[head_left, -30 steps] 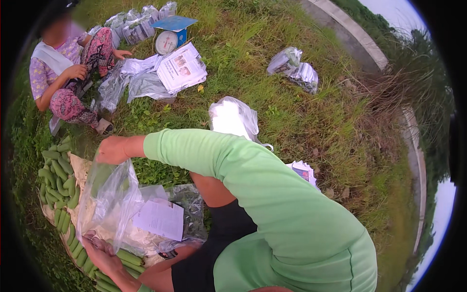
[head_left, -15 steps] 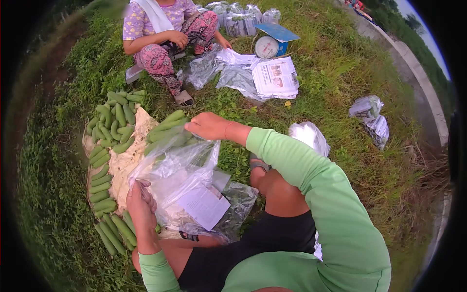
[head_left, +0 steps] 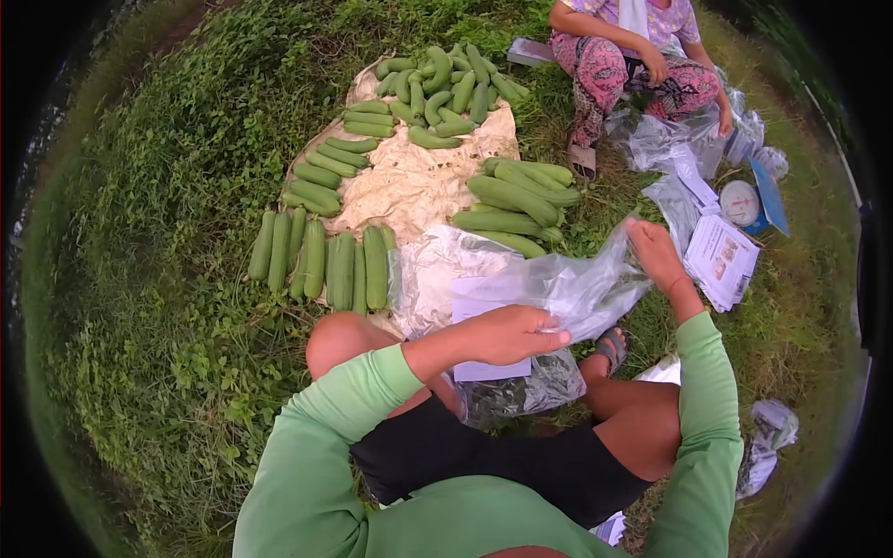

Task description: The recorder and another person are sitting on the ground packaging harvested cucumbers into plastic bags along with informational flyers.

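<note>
A clear plastic bag (head_left: 595,288) is stretched between my two hands above my lap. My left hand (head_left: 510,335) grips its lower left side with the thumb on top. At the bag's upper right corner, my right hand (head_left: 657,253) pinches the edge. No vegetables show inside the bag. Under my left hand lie a sheet of white paper (head_left: 493,371) and more clear plastic bags (head_left: 507,400). Long green cucumber-like vegetables (head_left: 516,200) lie in a pile just beyond the bag, on a pale cloth (head_left: 419,177).
More green vegetables (head_left: 344,270) lie in rows and a heap along the cloth. At the upper right a person (head_left: 642,65) sits near plastic bags, a stack of newspaper (head_left: 721,260) and a blue dial scale (head_left: 741,203). Wrapped bundles (head_left: 770,442) rest on the grass at right.
My view has turned left, so the cloth and person appear farther right. My left hand has moved right across the bag, closer to my right hand, and the bag is now pulled sideways.
</note>
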Tool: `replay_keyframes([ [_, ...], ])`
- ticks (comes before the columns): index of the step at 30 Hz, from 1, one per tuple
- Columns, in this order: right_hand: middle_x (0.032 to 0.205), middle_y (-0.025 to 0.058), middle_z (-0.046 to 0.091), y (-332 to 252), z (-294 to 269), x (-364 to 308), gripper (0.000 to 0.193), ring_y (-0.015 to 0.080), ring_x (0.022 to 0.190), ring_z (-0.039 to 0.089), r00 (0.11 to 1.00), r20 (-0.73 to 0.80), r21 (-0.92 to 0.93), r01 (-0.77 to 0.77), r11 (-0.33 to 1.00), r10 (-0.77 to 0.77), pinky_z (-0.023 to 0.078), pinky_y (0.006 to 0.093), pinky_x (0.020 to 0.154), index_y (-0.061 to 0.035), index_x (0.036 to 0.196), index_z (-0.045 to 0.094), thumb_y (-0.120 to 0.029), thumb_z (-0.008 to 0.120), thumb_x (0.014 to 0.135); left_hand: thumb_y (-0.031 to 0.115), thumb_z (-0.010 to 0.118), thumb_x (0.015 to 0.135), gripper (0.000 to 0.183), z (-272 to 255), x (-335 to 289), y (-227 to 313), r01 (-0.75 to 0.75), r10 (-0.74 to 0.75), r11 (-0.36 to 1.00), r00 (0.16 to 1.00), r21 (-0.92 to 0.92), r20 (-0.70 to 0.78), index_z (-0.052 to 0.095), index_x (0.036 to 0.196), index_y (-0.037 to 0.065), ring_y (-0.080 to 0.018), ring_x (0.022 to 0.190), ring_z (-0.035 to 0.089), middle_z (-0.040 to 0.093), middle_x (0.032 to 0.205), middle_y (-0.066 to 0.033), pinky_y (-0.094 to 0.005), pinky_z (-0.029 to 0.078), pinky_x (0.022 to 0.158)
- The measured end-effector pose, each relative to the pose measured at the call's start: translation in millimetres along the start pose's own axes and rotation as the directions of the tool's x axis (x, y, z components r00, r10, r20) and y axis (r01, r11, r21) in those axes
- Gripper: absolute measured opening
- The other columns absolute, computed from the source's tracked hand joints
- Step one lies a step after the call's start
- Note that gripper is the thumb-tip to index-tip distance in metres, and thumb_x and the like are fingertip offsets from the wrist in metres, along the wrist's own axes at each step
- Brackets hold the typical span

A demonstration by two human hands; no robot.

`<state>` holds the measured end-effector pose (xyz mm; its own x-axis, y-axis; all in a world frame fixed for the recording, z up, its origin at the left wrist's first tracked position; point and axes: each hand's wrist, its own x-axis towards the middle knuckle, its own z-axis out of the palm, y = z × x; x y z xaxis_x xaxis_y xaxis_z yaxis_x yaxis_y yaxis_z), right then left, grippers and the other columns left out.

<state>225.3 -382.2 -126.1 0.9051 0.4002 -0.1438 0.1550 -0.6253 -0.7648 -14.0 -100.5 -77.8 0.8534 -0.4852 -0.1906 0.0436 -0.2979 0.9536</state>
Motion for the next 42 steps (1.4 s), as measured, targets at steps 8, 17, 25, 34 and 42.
replay_keyframes([
  [8,0.076,0.0025,0.061,15.4,2.4,1.8,0.044,0.0128,0.072,0.052,0.999,0.022,-0.137,-0.047,0.99,0.05,0.046,0.0356,0.07,0.0029,0.092,0.068,-0.035,0.056,0.109,0.039,0.053,0.112,0.037,8.6,-19.1,9.0,-0.082,0.093,0.993,0.987,-0.085,0.129,0.063,0.114,0.003,-0.0269,0.085,0.063,0.065,0.09,-0.014,-0.0426,0.051,0.081],
  [17,0.093,0.0263,0.072,-16.4,16.4,0.1,0.048,0.0451,0.089,0.067,0.997,0.042,-0.258,0.07,0.964,-0.061,0.052,0.0482,0.087,0.0035,0.099,0.071,-0.042,0.056,0.107,0.039,0.056,0.111,0.038,-0.6,-29.3,18.1,0.017,-0.01,0.999,0.99,-0.048,0.143,0.067,0.123,0.005,-0.0205,0.095,0.067,0.071,0.099,-0.0101,-0.0375,0.053,0.089],
  [25,0.094,0.0288,0.071,-23.5,9.4,-3.6,0.051,0.0488,0.094,0.067,0.999,0.033,-0.25,0.035,0.968,-0.028,0.052,0.0516,0.089,0.0027,0.096,0.07,-0.045,0.054,0.108,0.037,0.059,0.11,0.039,2.7,-33.7,24.2,0.04,-0.031,0.993,0.996,-0.107,0.088,0.067,0.127,0.002,-0.0243,0.099,0.07,0.074,0.105,-0.0159,-0.0387,0.053,0.092],
  [34,0.093,0.0278,0.071,-18.5,13.3,1.0,0.049,0.0471,0.091,0.067,0.998,0.031,-0.243,0.055,0.968,-0.049,0.052,0.0509,0.088,0.0033,0.096,0.069,-0.043,0.056,0.107,0.04,0.059,0.111,0.039,-0.7,-29.8,17.4,0.061,-0.054,0.996,0.993,-0.065,0.106,0.07,0.124,0.005,-0.013,0.098,0.065,0.073,0.103,-0.0049,-0.0335,0.053,0.09],
  [42,0.097,0.0283,0.071,4.7,2.1,4.5,0.046,0.0443,0.092,0.067,0.999,0.033,-0.261,0.047,0.964,-0.04,0.051,0.0482,0.089,0.0031,0.102,0.07,-0.039,0.054,0.108,0.041,0.056,0.112,0.04,0.6,-18.6,7.8,-0.004,-0.002,0.999,0.991,0.045,0.13,0.069,0.121,0.005,-0.0164,0.092,0.064,0.071,0.099,-0.0066,-0.0352,0.052,0.088],
])
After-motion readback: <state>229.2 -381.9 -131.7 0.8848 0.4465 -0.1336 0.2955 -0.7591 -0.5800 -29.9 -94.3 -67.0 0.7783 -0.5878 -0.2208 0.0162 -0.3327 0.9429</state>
